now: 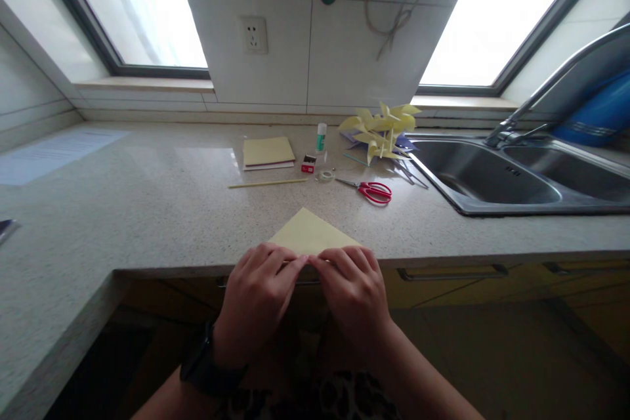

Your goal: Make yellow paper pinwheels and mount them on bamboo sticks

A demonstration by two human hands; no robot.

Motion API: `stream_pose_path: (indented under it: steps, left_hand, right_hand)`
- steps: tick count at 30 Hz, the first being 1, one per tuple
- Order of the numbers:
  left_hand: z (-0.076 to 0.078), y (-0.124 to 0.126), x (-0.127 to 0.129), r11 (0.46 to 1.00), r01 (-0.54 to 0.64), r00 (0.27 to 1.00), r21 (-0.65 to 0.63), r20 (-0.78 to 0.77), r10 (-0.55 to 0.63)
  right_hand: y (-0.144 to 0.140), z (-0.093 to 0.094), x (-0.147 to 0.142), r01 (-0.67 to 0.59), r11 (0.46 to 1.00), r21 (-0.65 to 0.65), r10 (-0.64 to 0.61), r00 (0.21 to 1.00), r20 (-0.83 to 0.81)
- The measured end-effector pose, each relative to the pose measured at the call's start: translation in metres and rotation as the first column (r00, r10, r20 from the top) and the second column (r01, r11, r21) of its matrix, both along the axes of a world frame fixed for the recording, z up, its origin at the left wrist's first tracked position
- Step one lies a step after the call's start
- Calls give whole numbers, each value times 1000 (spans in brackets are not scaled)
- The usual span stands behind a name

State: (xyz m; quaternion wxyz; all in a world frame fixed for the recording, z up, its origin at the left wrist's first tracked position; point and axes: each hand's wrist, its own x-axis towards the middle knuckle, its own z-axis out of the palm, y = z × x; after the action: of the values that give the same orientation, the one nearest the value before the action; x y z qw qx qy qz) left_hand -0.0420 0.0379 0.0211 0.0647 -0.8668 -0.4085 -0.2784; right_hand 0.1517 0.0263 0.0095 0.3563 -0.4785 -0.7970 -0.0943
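- Left hand (256, 298): palm down at the near edge of the bench (162, 210), fingers curved and held together, tips pressing on the near edge of the folded yellow paper (311, 234); nothing clamped inside the hand, only pressed flat under it.
- Right hand (355, 292): mirrors it just beside, fingers together, tips down on the same near edge; fingertips of both hands nearly touching at the middle.
- Folded yellow paper: triangular, lying flat on the bench, point aimed away toward the wall, long edge running left to right along the bench lip, right under both sets of fingertips. Lies straight ahead of the hands, equally near to each.
- Farther back, well apart from the hands: red-handled scissors (371, 191) ahead and to the right, closer to the right hand; thin yellow stick (268, 183) lying left to right, ahead and slightly left; stack of yellow sheets (268, 151), glue stick (321, 136), small tape roll (325, 176).
- Yellow paper pinwheels (381, 131) piled beside the sink (487, 177), far right.
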Motion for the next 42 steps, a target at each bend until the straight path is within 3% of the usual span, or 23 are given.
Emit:
stream_pose_path:
  steps: [6,13,27,31,38,42]
  left_hand:
    - [8,-3,4,999,-27,1000,-43,8,27]
    - [11,-1,10,993,-87,996,-79,-40,84]
    - [23,18,-11,952,66,997,-299,-14,-73]
    - [27,23,-14,940,68,996,-334,-34,-84]
    - [32,32,-16,930,86,992,-356,-52,-111]
    - [34,37,-20,914,112,990,-390,-34,-136]
  right_hand:
    - [0,4,-1,-12,1000,-4,12,999,-34]
    - [2,8,-1,16,999,-35,-14,999,41]
    - [11,26,2,-69,970,-232,99,988,121]
    - [11,24,-2,-78,971,-228,112,984,138]
    - [13,31,-13,24,968,-252,41,968,248]
    - [15,31,-17,-46,959,-281,107,972,208]
